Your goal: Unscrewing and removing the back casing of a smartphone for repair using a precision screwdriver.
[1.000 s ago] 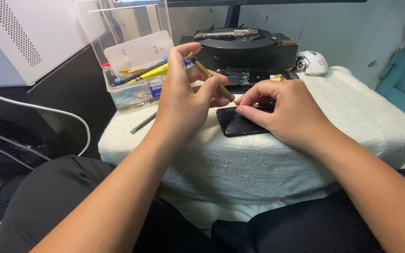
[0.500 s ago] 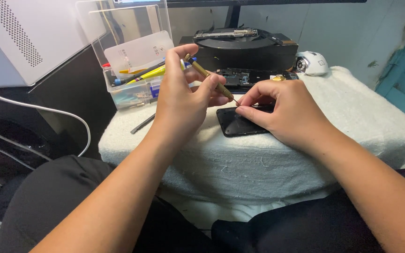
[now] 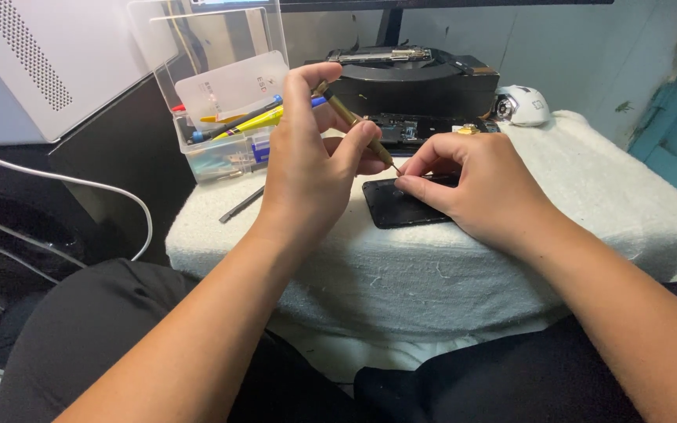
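1. The black phone point(image 3: 401, 205) lies flat on the white towel point(image 3: 589, 227), near the middle of the towel's back edge — the soft cloth likely keeps it from sliding or scratching.
2. The right hand point(image 3: 483, 188) rests on the phone, fingertips pressed together at its top edge, apparently pinning it steady; whether they pinch some small part I cannot tell.
3. The left hand point(image 3: 311, 160) pinches a slim brass-coloured screwdriver point(image 3: 354, 125) between thumb and fingers, tilted so its tip points down at the phone's upper left corner.
4. Behind the left hand, at the towel's back left corner, stands a clear tool box point(image 3: 225, 117) of pens and picks — close enough to reach.
5. A thin dark rod point(image 3: 242, 204) lies on the towel just in front of the box.
6. Beyond the back edge sit a black device point(image 3: 425, 78) and a white mouse point(image 3: 523, 104).
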